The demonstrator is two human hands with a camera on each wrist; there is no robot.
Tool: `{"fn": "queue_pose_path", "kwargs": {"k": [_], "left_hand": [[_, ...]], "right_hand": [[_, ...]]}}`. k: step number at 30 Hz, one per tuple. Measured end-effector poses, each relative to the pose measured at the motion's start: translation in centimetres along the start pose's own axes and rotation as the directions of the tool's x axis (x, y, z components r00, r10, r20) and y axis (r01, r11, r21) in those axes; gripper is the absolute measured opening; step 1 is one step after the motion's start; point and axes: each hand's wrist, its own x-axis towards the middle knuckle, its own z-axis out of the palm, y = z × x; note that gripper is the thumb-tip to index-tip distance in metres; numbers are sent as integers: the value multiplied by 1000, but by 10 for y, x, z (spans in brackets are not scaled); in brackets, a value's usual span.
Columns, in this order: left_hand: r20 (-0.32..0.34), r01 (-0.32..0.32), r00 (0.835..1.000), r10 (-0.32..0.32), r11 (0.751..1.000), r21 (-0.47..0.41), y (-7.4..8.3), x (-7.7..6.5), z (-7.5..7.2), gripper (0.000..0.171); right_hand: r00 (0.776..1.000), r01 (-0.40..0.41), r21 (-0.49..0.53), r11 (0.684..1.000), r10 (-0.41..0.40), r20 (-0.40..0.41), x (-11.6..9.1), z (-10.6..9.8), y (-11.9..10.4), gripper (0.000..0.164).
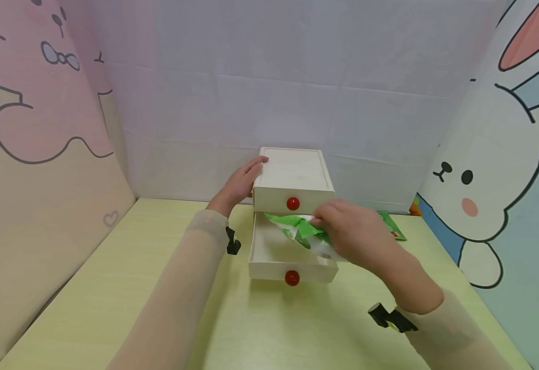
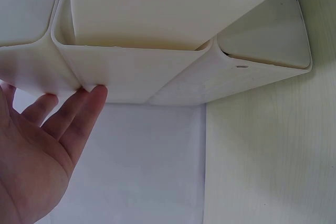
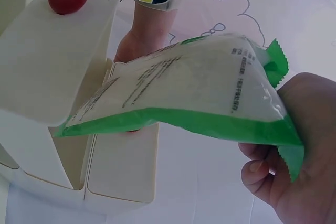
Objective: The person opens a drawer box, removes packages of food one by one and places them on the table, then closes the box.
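A small white drawer cabinet [image 1: 292, 167] stands at the back of the table, its lower drawer [image 1: 269, 271] pulled out. Red knobs mark the upper drawer [image 1: 269, 199] and the lower one. My left hand [image 1: 240, 186] rests against the cabinet's left side; the left wrist view shows the fingertips [image 2: 97, 95] touching the white wall. Over the pulled-out drawer, my right hand [image 1: 362, 236] pinches a green and white plastic packet [image 3: 178, 87] by one end. Small print covers its white face. The packet hides part of the drawer's inside.
Another green packet [image 1: 393, 227] lies on the table right of the cabinet, partly behind my right hand. The pale yellow-green table [image 1: 269, 329] meets a white cloth backdrop [image 1: 195, 113] behind. Printed cartoon panels [image 1: 491, 180] flank both sides.
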Motion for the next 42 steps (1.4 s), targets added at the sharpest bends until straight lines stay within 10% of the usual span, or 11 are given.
{"fn": "queue_pose_path", "kwargs": {"k": [13, 18, 36, 42], "left_hand": [[-10, 11, 1000, -11, 1000, 9, 2, 0, 1, 54], [-11, 11, 1000, -11, 1000, 12, 3, -2, 1, 54], [-8, 23, 1000, -22, 1000, 13, 4, -4, 1, 54], [-8, 27, 1000, -27, 1000, 10, 4, -3, 1, 53]], "right_hand": [[993, 42, 15, 999, -40, -114, -18, -27, 15, 4], [973, 81, -21, 996, -84, -213, -27, -37, 25, 52], [970, -16, -68, 998, 0, -241, -62, -49, 73, 66], [979, -126, -58, 990, 115, -166, -72, -43, 89, 4]]}}
